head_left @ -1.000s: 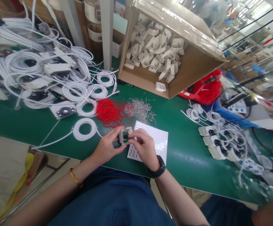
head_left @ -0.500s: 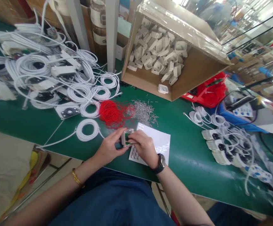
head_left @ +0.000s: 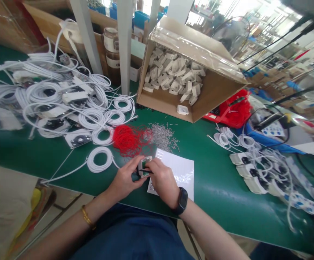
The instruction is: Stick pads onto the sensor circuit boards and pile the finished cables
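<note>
My left hand (head_left: 123, 180) is closed around a small white plastic housing (head_left: 141, 167), thumb below and fingers above. Some green, perhaps a circuit board, shows inside it. Against the housing's open side, the fingers of my right hand (head_left: 164, 181) pinch a slim black piece (head_left: 146, 171); its kind is too small to make out. Under the right hand lies a white sheet (head_left: 182, 171) with rows of small round bumps, partly covered. A white cable coil (head_left: 100, 160) rests left of my hands. Just beyond them are a tangle of red wire (head_left: 126, 140) and a pile of small metal screws or pins (head_left: 164, 136).
A cardboard box (head_left: 170, 104) on its side holds many white plastic housings (head_left: 174, 74). Bundled white cables with housings (head_left: 75, 97) heap up at the left. More cabled housings (head_left: 246, 169) lie at the right, near a red bin (head_left: 234, 110). A grey post (head_left: 124, 47) stands behind.
The view has tilted, so the bench appears slightly lower. My right hand has turned a little at the housing, and the slim black piece now shows at its fingertips. My left hand keeps its hold.
</note>
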Demonstrator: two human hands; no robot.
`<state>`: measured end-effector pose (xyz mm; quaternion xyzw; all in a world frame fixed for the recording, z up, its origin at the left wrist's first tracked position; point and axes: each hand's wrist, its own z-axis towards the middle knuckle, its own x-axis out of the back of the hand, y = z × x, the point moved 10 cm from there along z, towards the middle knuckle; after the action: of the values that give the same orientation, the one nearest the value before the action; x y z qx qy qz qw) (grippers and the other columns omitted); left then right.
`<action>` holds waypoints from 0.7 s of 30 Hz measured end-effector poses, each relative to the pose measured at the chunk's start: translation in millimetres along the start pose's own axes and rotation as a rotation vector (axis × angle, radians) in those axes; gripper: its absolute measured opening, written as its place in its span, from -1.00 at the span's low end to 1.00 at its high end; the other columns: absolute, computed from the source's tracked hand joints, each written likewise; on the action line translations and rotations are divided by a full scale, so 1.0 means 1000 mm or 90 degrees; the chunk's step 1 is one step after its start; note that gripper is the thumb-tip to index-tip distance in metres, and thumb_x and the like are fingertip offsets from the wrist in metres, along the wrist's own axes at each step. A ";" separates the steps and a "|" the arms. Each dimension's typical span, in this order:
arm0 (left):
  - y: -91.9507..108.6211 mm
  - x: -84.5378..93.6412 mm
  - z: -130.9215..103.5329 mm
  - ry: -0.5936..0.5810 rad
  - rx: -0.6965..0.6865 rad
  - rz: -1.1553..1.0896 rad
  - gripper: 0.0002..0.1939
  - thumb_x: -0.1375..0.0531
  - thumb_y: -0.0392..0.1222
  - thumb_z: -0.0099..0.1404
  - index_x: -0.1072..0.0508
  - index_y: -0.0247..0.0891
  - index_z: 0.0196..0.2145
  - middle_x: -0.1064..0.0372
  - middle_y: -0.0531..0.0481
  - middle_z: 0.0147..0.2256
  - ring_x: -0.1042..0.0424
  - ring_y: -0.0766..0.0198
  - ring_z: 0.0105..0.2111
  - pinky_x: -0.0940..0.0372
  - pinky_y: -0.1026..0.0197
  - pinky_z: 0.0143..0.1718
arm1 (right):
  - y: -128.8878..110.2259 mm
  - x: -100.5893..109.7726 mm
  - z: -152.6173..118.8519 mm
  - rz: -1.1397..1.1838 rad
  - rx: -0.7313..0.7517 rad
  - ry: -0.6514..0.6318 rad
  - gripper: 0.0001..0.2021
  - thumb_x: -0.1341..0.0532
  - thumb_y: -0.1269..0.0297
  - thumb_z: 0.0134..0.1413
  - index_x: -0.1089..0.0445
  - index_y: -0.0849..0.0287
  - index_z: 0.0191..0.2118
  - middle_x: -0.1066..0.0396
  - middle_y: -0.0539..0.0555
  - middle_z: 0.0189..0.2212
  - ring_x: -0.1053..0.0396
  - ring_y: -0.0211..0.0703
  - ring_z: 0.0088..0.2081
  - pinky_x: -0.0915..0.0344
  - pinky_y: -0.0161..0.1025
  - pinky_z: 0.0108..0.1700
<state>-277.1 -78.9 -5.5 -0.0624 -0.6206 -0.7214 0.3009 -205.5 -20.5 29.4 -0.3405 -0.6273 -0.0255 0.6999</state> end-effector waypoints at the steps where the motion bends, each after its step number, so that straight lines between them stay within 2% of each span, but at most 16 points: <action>1: -0.001 -0.001 0.000 0.000 0.000 -0.005 -0.41 -0.20 -0.28 0.16 -0.16 -0.22 0.14 -0.27 -0.14 0.07 -0.33 0.16 0.05 -0.39 0.16 -0.03 | 0.002 0.001 -0.001 0.034 0.002 0.017 -0.77 -0.05 0.61 0.09 -0.35 0.19 -0.24 -0.37 0.09 -0.26 -0.37 -0.16 -0.24 -0.31 -0.30 -0.24; 5: -0.004 -0.001 0.000 0.010 0.011 -0.017 -0.40 -0.20 -0.27 0.15 -0.16 -0.22 0.15 -0.26 -0.15 0.09 -0.33 0.13 0.06 -0.40 0.15 -0.04 | 0.001 0.005 -0.002 0.102 0.006 0.049 -0.72 -0.04 0.63 0.06 -0.34 0.17 -0.21 -0.39 0.08 -0.25 -0.38 -0.17 -0.22 -0.31 -0.31 -0.21; 9: -0.002 0.000 -0.003 0.010 0.028 -0.021 -0.34 -0.21 -0.33 0.10 -0.14 -0.21 0.16 -0.26 -0.13 0.09 -0.31 0.15 0.07 -0.37 0.14 0.00 | -0.002 0.005 -0.004 -0.003 -0.012 0.072 -0.77 -0.03 0.62 0.06 -0.32 0.17 -0.29 -0.38 0.07 -0.33 -0.39 -0.15 -0.36 -0.28 -0.32 -0.39; 15: 0.004 0.001 -0.002 0.023 0.004 0.004 -0.22 -0.27 -0.33 -0.04 -0.12 -0.22 0.15 -0.26 -0.15 0.09 -0.28 0.09 0.08 -0.24 0.12 0.12 | 0.007 -0.011 -0.007 -0.092 0.063 0.155 -0.86 -0.03 0.42 0.14 -0.30 0.08 -0.32 -0.37 0.03 -0.38 -0.41 -0.19 -0.50 -0.21 -0.35 -0.59; 18: 0.007 -0.001 0.000 0.017 -0.011 -0.010 -0.24 -0.27 -0.33 -0.07 -0.15 -0.21 0.11 -0.27 -0.15 0.05 -0.31 0.08 0.04 -0.23 0.12 0.10 | 0.013 -0.018 -0.007 -0.122 0.057 0.179 -0.86 -0.04 0.33 0.15 -0.32 0.01 -0.27 -0.38 0.01 -0.36 -0.42 -0.18 -0.55 -0.15 -0.34 -0.67; 21: -0.003 -0.010 0.002 -0.005 0.043 -0.046 -0.25 -0.37 -0.21 -0.15 -0.21 -0.20 0.02 -0.31 -0.14 -0.04 -0.34 0.05 -0.04 -0.26 0.10 0.03 | 0.019 -0.022 -0.007 -0.082 0.027 0.175 -0.85 -0.03 0.28 0.14 -0.34 -0.03 -0.28 -0.40 0.01 -0.35 -0.43 -0.16 -0.54 -0.15 -0.33 -0.67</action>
<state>-271.0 -73.2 -12.7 -0.0324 -0.6472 -0.7105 0.2742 -195.6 -17.9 1.4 -0.2784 -0.5465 -0.1034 0.7830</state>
